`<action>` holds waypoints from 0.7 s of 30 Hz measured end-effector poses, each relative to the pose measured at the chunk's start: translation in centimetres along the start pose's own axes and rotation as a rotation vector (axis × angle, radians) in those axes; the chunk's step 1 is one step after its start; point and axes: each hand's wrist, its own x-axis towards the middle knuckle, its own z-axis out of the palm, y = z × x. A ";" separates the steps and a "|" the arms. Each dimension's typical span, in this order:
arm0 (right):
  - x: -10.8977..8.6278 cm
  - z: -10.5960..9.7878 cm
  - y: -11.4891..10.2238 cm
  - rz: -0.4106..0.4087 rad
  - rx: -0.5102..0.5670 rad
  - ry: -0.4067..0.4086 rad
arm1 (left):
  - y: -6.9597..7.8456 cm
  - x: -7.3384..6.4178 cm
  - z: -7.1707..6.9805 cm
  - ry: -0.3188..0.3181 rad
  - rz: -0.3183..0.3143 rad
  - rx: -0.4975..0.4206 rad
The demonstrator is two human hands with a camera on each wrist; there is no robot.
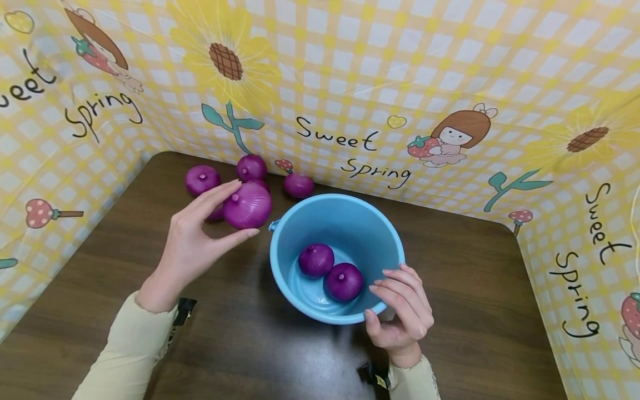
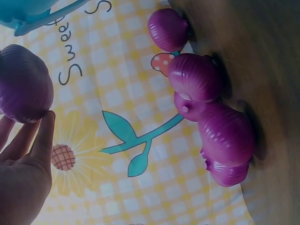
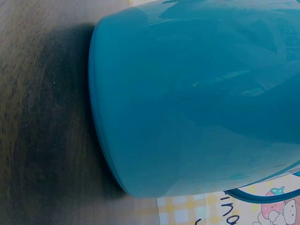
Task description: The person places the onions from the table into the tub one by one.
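Note:
A purple onion (image 1: 248, 206) is held between the thumb and fingers of my left hand (image 1: 192, 239), raised to the left of a blue bucket (image 1: 337, 319). In the left wrist view the same onion (image 2: 26, 84) sits at the fingertips of the left hand (image 2: 28, 173). My right hand (image 1: 404, 308) grips the bucket's near right rim, fingers inside and thumb at the outer edge. Two purple onions, one (image 1: 316, 260) beside the other (image 1: 345, 281), lie on the bucket's floor. The right wrist view is filled by the bucket's outer wall (image 3: 187, 103); the right hand is out of that view.
Several more onions, such as one at the left (image 1: 202, 180) and one nearer the bucket (image 1: 299, 185), lie at the back of the dark wooden table (image 1: 470, 289). A yellow checked cloth (image 1: 320, 72) stands around the table's back and sides.

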 end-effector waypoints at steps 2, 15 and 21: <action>0.0 0.0 0.0 0.001 -0.001 0.000 | 0.2 0.1 0.0 -0.005 0.005 0.001; -0.1 -0.1 0.1 0.002 -0.003 -0.008 | 1.3 0.2 0.0 -0.006 0.029 -0.025; -0.1 -0.1 0.1 0.000 0.000 -0.005 | 1.6 0.3 0.1 -0.006 0.041 -0.040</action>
